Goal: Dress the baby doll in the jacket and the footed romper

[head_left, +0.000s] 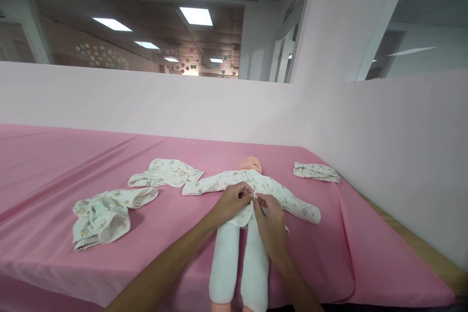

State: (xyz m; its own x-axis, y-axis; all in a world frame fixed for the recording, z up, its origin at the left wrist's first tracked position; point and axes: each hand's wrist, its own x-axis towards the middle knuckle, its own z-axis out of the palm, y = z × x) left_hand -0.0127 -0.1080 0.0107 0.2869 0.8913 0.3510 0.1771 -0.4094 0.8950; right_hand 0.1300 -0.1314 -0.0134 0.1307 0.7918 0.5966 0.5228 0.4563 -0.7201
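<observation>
A baby doll (251,163) lies on its back with its head toward the wall. It wears a white printed long-sleeved baby shirt (219,181), sleeves spread to both sides, and white pants (224,263). Over the doll's chest, my left hand (237,200) pinches the front of the shirt. My right hand (270,214) pinches the shirt too, its fingertips almost meeting the left ones. A small white bit of cloth, perhaps a tie, shows between the fingertips; its exact form is too small to make out.
Two crumpled printed baby garments (168,172) (106,217) lie left of the doll. A folded printed cloth (316,171) lies at the right. All rest on a pink sheet (175,273) over a bed-like surface, bounded by a white wall (146,102) behind and at right.
</observation>
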